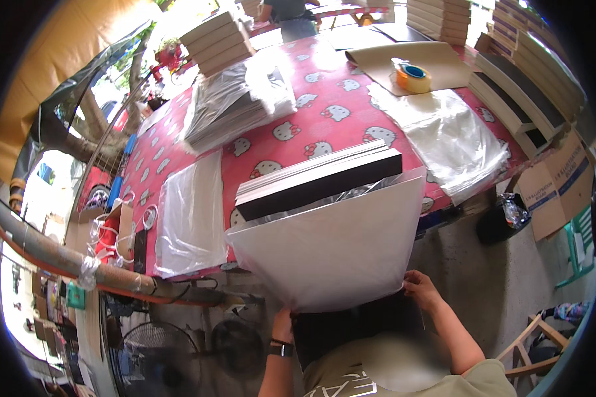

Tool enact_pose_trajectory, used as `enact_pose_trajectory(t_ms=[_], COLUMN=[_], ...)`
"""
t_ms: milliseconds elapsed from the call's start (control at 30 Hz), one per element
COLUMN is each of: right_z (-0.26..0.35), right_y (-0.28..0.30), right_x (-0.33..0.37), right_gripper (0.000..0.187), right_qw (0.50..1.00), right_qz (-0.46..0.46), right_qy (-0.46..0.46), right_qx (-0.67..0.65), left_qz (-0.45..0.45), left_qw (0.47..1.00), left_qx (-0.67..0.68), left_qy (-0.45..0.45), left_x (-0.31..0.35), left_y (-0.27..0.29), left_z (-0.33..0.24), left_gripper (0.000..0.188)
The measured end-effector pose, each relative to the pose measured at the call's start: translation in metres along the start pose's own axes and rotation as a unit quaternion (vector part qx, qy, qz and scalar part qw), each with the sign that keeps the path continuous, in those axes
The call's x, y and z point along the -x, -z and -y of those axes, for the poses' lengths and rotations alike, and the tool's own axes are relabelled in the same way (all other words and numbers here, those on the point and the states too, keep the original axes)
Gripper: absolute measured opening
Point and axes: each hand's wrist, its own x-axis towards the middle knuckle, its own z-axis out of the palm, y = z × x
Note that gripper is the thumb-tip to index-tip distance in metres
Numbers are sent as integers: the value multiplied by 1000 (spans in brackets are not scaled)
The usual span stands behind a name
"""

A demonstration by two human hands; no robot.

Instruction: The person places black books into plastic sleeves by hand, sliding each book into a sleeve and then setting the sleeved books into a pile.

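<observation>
A large white board [324,245] in a clear plastic bag tilts between my body and the table's near edge. At its lower right corner my right hand [420,291] is closed, pinching the bag's edge. My left hand [283,324], with a dark watch on its wrist, is closed at the lower left corner; its fingers are partly hidden. Just beyond the bagged board, a stack of white boards [318,178] with a black face toward me rests on the table. Left of it lies a pile of flat clear plastic bags [192,215].
The table has a pink patterned cover [285,132]. On it are a plastic-wrapped board stack [235,109], more clear bags [447,135], a tape roll [414,78] on brown paper [437,59], and boards [520,96] at right. A metal pipe [132,281] and fan [159,354] stand left.
</observation>
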Motion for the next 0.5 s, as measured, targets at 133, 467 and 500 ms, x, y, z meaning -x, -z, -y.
enact_pose_trajectory(t_ms=[133,467,500], right_z=[-3,16,14], right_y=[-7,-45,-40], right_x=[0,2,-2], right_gripper=[20,33,30], right_qw=[997,824,821], right_qz=[-33,-189,-189], right_qy=[48,403,411], right_qx=[52,350,348], left_qz=[-88,-81,-82], left_qw=[937,897,896], left_qx=[-256,-321,-306], left_qy=[-222,-292,-312], left_x=[-18,-3,-4], left_y=[4,-7,-7], left_z=[16,21,22], left_gripper=[25,23,23])
